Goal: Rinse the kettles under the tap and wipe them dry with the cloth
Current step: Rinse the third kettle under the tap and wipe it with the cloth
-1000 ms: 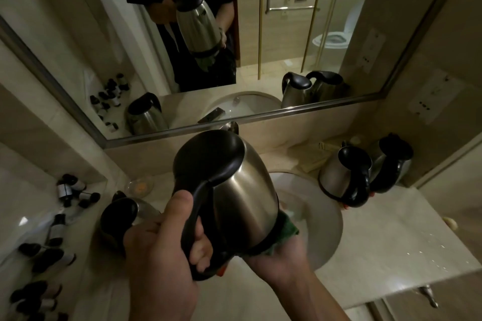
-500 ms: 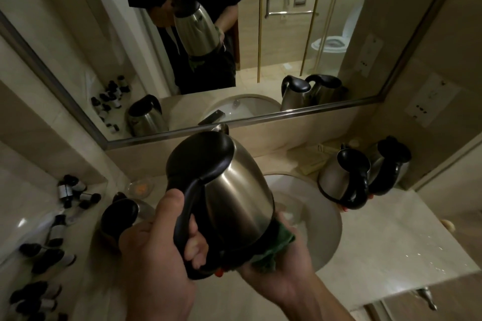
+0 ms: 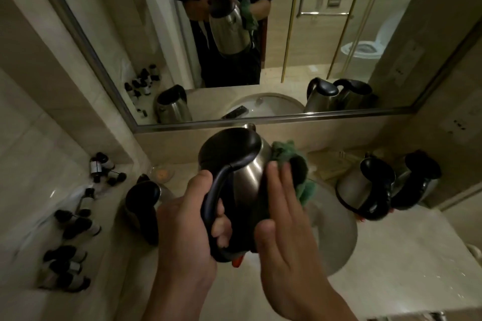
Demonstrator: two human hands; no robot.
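A steel kettle (image 3: 247, 180) with a black lid and handle is held above the sink basin (image 3: 336, 237). My left hand (image 3: 187, 227) grips its black handle. My right hand (image 3: 284, 216) lies flat against the kettle's right side and presses a green cloth (image 3: 300, 164) onto the steel. The cloth bunches out past my fingertips. One more kettle (image 3: 142, 203) stands on the counter at the left. Two further kettles (image 3: 365, 187) (image 3: 417, 180) stand side by side right of the basin. The tap is mostly hidden behind the held kettle.
Several small dark-capped bottles (image 3: 75, 227) lie scattered on the left counter and ledge. A small glass dish (image 3: 161, 173) sits behind the left kettle. A wall mirror (image 3: 260, 34) runs above the counter. The marble counter (image 3: 407, 263) at the right is speckled with water drops.
My right hand has moved the green cloth from under the kettle's base up onto its right side. The kettle is tilted a little more upright, still held by its handle.
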